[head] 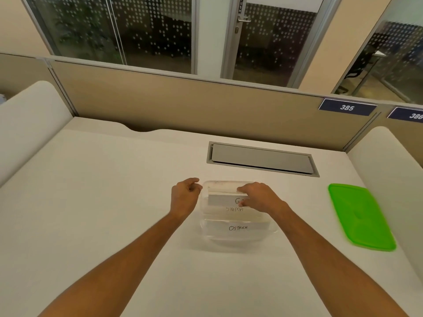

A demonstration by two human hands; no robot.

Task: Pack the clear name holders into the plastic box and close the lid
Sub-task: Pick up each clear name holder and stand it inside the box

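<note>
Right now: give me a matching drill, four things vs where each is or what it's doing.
Things:
1. lid
2. left hand
3. right hand
4. OSTRICH holder

States:
A. lowering a holder into the box
B. at the box's left rim
C. lying in the box, nearest the person
D. on the desk, right of the box

Pairs: 1-D, 2-B, 3-A, 4-C

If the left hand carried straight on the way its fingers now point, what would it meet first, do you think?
Most likely the left wall of the clear plastic box: the left hand sits beside its rim with curled fingers pointing right; depth is uncertain.
</note>
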